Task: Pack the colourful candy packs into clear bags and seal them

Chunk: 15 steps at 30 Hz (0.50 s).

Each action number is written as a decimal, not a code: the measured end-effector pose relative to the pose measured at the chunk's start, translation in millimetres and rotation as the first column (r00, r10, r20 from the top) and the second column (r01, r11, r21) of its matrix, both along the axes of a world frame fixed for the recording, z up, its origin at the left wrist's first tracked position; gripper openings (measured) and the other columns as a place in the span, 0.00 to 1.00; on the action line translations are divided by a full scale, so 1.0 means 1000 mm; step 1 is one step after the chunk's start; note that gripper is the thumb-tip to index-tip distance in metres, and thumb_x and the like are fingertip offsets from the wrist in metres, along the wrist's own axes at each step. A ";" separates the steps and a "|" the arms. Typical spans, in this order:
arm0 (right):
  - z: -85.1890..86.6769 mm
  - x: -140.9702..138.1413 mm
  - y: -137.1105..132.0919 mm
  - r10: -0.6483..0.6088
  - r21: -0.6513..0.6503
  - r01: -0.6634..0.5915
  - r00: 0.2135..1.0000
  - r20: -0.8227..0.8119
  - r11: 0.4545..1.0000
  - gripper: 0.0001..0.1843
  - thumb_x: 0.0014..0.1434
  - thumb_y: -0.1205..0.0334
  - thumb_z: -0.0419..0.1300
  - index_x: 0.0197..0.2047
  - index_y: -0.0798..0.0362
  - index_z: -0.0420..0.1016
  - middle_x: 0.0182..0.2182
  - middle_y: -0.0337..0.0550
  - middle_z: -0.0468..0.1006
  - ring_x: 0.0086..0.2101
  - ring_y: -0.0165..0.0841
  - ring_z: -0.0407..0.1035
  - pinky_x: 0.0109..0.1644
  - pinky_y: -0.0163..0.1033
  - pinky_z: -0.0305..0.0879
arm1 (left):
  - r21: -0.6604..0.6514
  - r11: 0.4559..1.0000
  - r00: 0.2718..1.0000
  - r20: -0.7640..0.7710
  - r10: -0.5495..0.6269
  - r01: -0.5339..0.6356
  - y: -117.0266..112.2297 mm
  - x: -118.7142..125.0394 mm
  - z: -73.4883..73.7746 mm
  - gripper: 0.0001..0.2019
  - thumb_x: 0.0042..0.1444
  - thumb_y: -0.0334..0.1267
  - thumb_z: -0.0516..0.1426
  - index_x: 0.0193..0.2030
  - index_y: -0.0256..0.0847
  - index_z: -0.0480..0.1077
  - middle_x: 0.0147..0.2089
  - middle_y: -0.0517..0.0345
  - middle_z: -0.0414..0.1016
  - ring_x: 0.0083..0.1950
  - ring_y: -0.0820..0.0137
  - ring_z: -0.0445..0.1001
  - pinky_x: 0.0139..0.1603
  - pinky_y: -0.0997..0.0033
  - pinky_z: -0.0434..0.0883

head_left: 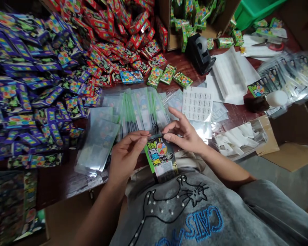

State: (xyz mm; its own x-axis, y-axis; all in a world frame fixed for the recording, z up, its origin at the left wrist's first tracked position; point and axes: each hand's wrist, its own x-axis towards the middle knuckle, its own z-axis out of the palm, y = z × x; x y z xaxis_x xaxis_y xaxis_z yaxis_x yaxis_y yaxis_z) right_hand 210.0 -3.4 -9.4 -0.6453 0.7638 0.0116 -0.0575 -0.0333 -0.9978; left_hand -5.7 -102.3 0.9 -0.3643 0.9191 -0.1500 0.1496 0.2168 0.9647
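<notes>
A printed packet [160,153] with a black and green front and bright lettering hangs in front of my shirt. My left hand [128,148] pinches its upper left corner between thumb and fingers. At the upper right corner, my right hand [184,135] has its thumb and a bent finger closed on the edge, while another finger stretches upward. Just beyond the hands lies a row of clear sleeves [141,106] with green edges. Left of them is a stack of clear bags [97,133]. A sheet of round stickers [197,104] lies beyond my right hand.
Purple boxes [33,71] and red boxes [113,27] are heaped at left and back. A black tape dispenser [200,54] stands near white sheets [231,75]. A white-capped bottle [276,99] and a container of white strips [240,136] are at right.
</notes>
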 end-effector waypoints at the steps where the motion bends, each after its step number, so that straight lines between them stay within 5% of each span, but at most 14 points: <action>1: 0.003 -0.001 0.000 -0.008 -0.022 0.008 1.000 -0.010 1.000 0.49 0.68 0.53 0.70 0.82 0.45 0.47 0.43 0.40 0.81 0.43 0.36 0.79 0.54 0.45 0.81 | -0.027 1.000 1.000 0.012 -0.001 0.001 0.002 0.000 0.006 0.13 0.61 0.51 0.69 0.38 0.44 0.80 0.49 0.52 0.88 0.51 0.61 0.86 0.57 0.59 0.82; 5: 0.008 -0.010 0.006 -0.050 -0.136 0.045 0.998 -0.037 0.990 0.51 0.65 0.59 0.72 0.81 0.48 0.49 0.41 0.37 0.81 0.39 0.31 0.77 0.46 0.39 0.79 | -0.149 0.989 0.998 0.054 0.015 -0.006 0.014 -0.001 0.024 0.13 0.54 0.48 0.72 0.37 0.43 0.81 0.43 0.54 0.88 0.44 0.62 0.85 0.49 0.62 0.82; 9: 0.010 -0.014 0.017 -0.011 -0.254 -0.006 0.998 -0.066 0.967 0.57 0.63 0.61 0.72 0.83 0.48 0.41 0.38 0.33 0.81 0.32 0.28 0.75 0.41 0.38 0.78 | -0.191 0.982 0.998 0.068 0.012 0.001 0.025 -0.009 0.023 0.13 0.53 0.48 0.73 0.36 0.43 0.82 0.39 0.55 0.88 0.41 0.63 0.85 0.48 0.62 0.82; 15: 0.019 0.005 0.018 0.082 -0.065 -0.081 0.997 -0.001 0.995 0.48 0.71 0.58 0.67 0.83 0.44 0.44 0.40 0.36 0.80 0.39 0.33 0.78 0.51 0.44 0.80 | -0.087 0.977 0.979 0.081 -0.186 0.192 0.019 -0.017 0.023 0.12 0.55 0.49 0.73 0.38 0.45 0.83 0.45 0.53 0.89 0.47 0.62 0.87 0.53 0.61 0.84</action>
State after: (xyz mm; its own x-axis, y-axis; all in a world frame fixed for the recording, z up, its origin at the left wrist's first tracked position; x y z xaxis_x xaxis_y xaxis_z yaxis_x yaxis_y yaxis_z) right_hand 215.0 14.9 9.3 -0.7054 0.7078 -0.0375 -0.0501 -0.1025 -0.9935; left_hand -22.3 -83.0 23.6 -0.1705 0.9509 -0.2582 0.1275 0.2811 0.9512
